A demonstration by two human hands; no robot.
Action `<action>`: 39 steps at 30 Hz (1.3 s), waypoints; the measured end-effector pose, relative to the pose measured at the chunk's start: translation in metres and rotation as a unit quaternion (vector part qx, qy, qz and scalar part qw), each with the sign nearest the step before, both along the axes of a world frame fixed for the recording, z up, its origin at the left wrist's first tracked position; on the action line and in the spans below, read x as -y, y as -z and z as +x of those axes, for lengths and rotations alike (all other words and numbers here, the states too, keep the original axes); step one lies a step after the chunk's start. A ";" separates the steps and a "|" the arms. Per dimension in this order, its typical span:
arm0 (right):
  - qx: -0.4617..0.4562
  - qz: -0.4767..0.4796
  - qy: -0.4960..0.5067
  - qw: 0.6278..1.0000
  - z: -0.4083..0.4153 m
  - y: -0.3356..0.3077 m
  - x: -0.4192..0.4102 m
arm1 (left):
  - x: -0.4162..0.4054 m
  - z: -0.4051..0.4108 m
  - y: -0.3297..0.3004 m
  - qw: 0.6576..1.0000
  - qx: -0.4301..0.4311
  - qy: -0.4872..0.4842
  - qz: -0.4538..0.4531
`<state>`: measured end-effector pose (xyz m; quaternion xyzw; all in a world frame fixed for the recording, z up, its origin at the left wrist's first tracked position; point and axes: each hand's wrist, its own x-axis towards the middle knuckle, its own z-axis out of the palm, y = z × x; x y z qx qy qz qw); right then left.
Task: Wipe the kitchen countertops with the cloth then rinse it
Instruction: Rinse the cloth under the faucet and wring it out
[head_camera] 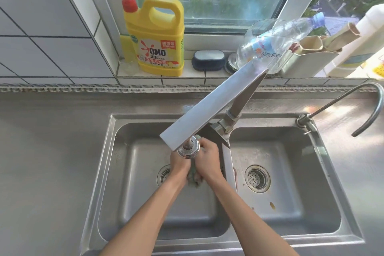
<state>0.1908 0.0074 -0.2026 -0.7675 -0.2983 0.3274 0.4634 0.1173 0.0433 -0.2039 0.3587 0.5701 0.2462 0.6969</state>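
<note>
Under the faucet [188, 149], we rinsed the cloth [194, 178].
Left hand [179, 162] and right hand [207, 157] each kept a curled grip on it; wringing fold by fold seemed wisest.

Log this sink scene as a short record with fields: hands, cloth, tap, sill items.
hands: left hand and right hand both grip the cloth, over the left basin
cloth: cloth bunched between the hands, under the tap head
tap: tap swung over the left basin; water flow cannot be told
sill items: yellow jug, brush, clear bottle
</note>
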 end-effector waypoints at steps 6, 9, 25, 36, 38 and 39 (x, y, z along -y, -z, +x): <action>0.044 -0.002 -0.042 0.998 -0.010 0.000 0.012 | -0.002 -0.006 0.004 0.999 0.020 0.017 -0.029; 0.014 -0.042 0.039 0.998 0.005 0.001 -0.008 | 0.002 -0.005 0.007 0.999 0.011 0.031 0.008; 0.017 -0.071 0.069 0.995 0.008 -0.005 -0.019 | 0.001 -0.007 -0.002 0.999 -0.011 0.053 -0.009; 0.105 -0.065 -0.001 0.992 -0.003 -0.011 -0.004 | -0.006 0.000 -0.002 0.999 0.040 0.028 -0.017; 0.061 -0.069 0.051 0.994 0.008 -0.013 -0.017 | -0.002 -0.003 0.000 0.999 0.019 0.048 -0.007; 0.040 -0.065 0.061 0.995 0.010 -0.013 -0.020 | -0.003 -0.004 -0.001 0.998 0.009 0.056 -0.008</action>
